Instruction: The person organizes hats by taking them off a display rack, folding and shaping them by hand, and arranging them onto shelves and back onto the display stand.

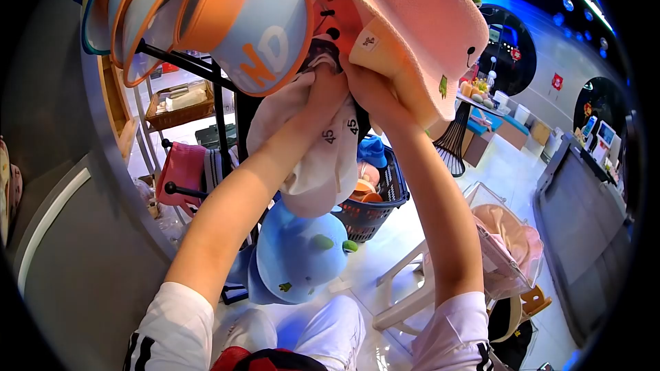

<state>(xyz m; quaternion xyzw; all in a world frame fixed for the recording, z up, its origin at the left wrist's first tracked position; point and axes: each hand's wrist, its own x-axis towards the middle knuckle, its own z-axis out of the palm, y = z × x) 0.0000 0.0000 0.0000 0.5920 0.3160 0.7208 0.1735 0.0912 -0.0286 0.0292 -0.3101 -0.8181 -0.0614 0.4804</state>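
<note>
Both arms reach up to a black rack hung with hats. My left hand (330,86) is at the top of some white caps (302,178) marked "45", its fingers closed near a dark patterned part; what they grip is hard to make out. Close beside it, my right hand (368,89) is partly covered by a pink bucket hat (419,20), and its fingers are hidden. Orange and light-blue visor hats (265,34) hang at the upper left. A blue hat (299,254) with green details hangs below the white caps.
A dark basket (371,216) holding hats stands on the floor beyond the rack. Right of it are a white stool (405,288) and a clear-sided bin (505,247) with pink items. A wicker basket (182,111) sits on a shelf at left. A grey counter (584,233) is at right.
</note>
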